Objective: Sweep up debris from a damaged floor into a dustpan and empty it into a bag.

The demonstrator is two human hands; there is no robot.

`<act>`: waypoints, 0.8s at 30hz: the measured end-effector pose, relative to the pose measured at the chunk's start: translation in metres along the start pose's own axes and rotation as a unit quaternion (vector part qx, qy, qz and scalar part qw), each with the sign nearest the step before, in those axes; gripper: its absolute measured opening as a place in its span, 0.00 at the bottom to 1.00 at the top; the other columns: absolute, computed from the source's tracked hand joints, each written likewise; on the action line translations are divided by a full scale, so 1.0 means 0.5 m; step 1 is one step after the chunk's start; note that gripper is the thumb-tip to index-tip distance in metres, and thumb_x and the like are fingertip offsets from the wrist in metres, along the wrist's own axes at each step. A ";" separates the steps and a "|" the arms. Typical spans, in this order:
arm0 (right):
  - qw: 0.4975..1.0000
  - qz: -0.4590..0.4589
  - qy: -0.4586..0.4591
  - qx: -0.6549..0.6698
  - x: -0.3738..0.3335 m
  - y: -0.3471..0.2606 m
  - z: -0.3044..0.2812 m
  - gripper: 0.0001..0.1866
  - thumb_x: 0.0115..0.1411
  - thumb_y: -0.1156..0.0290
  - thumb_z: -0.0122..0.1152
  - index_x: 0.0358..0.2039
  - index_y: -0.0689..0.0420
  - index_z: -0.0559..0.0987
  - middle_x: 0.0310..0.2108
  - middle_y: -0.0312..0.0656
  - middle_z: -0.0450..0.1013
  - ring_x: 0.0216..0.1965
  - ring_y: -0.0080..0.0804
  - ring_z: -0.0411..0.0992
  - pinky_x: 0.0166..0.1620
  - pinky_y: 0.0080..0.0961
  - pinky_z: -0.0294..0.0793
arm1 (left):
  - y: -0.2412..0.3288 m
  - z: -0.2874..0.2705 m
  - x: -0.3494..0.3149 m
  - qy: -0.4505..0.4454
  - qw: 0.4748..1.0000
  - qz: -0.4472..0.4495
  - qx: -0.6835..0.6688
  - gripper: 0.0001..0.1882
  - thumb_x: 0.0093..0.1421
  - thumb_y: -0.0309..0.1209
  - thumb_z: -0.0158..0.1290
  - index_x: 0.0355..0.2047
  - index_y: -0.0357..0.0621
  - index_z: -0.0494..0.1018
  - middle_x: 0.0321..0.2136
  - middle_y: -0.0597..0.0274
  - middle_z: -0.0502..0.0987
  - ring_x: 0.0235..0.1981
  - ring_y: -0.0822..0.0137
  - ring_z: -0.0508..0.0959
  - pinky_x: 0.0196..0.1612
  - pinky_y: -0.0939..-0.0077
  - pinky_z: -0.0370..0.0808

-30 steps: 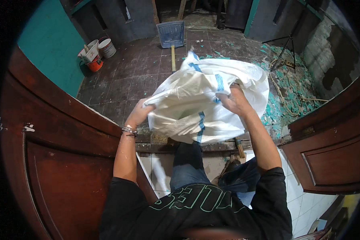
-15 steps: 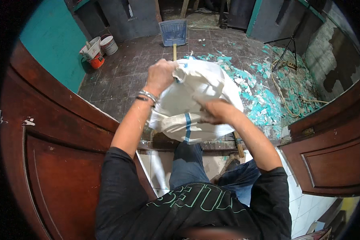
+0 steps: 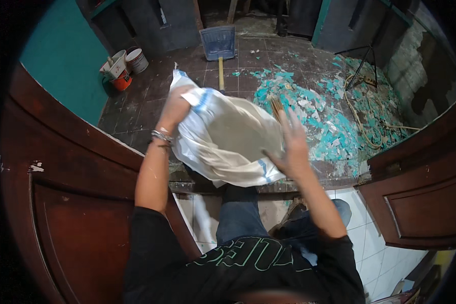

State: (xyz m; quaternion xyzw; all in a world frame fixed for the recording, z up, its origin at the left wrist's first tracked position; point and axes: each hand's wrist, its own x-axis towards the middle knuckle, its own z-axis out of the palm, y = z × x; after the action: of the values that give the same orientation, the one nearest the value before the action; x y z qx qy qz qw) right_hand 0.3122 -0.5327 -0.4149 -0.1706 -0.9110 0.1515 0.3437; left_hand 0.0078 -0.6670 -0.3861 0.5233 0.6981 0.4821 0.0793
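White sack [image 3: 228,134] w/ blue stripes is up front on my feed, mouth open twd the cam, held btwn both hands. L hand [image 3: 176,109] is closed on the sack's rim at upper L, cloth bunched in its fingers; bracelets [image 3: 162,135] on that wrist. R hand [image 3: 295,144] is at the opp. side of the mouth, wide, fingers stretched & blurred, thumb apart near the rim; I can't tell if it presses the cloth. Tan bristles [image 3: 276,107] show just beside its fingertips, contact unclear. Beyond, on the dark tile floor [image 3: 142,104], I've got teal & white chips [image 3: 332,137] strewn to the R, pale hose [image 3: 400,126] near them, blue-grey dustpan [image 3: 219,43] w/ yellow handle straight ahead, bkts [image 3: 136,61] by the teal wall [image 3: 61,66], far L. Brown doors [image 3: 86,218] stand either side.
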 end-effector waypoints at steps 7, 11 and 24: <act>0.972 0.133 -0.116 0.153 0.073 0.077 0.152 0.29 0.48 0.74 0.51 0.53 0.63 0.66 0.47 0.51 0.69 0.45 0.42 0.70 0.54 0.42 0.64 | 0.099 0.020 -0.011 -0.169 0.968 0.072 -0.170 0.10 0.52 0.31 0.51 0.23 0.34 0.73 0.18 0.59 0.73 0.25 0.68 0.74 0.32 0.75 0.69; 0.612 0.374 -0.193 0.670 0.055 0.032 0.129 0.20 0.46 0.76 0.45 0.41 0.67 0.74 0.36 0.44 0.74 0.34 0.31 0.73 0.39 0.28 0.75 | -0.050 -0.032 -0.068 -0.001 0.987 0.126 0.097 0.11 0.53 0.32 0.53 0.34 0.37 0.73 0.29 0.54 0.75 0.30 0.58 0.76 0.35 0.70 0.72; 0.470 0.279 0.203 0.812 0.039 0.093 0.091 0.23 0.57 0.64 0.42 0.49 0.65 0.69 0.45 0.50 0.71 0.47 0.43 0.70 0.51 0.39 0.70 | -0.092 0.155 -0.282 -0.258 0.919 0.090 0.284 0.15 0.53 0.35 0.51 0.39 0.42 0.71 0.32 0.45 0.76 0.37 0.51 0.77 0.40 0.61 0.72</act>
State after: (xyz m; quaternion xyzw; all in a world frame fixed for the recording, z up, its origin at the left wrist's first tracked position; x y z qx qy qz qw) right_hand 0.2772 -0.4903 -0.4546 -0.0861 -0.1872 0.8725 0.4430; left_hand 0.0873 -0.7344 -0.5170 0.6907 0.7109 0.1177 0.0609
